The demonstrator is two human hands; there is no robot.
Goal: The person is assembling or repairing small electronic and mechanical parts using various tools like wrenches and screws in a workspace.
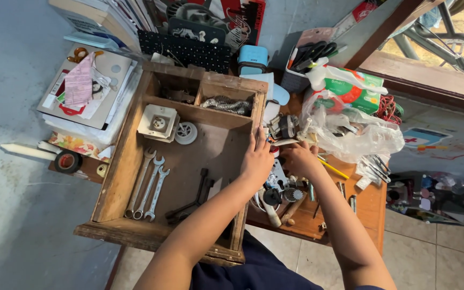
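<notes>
The wooden drawer (126, 161) sits on the cluttered counter (369, 207), three wrenches (147, 185) lying inside. The left hand (257, 160) rests flat, fingers spread, on its right wall. The right hand (298, 159) reaches into small parts beside a plastic bag (353, 134); whether its fingers hold anything, I cannot tell.

A cluttered home workbench set against a bare blue wall. A wooden tool drawer (119, 177) holds three wrenches (147, 185) and a spring (226, 104), while small parts and screwdrivers crowd the wooden table (369, 207) over a tiled floor (430, 252).
</notes>
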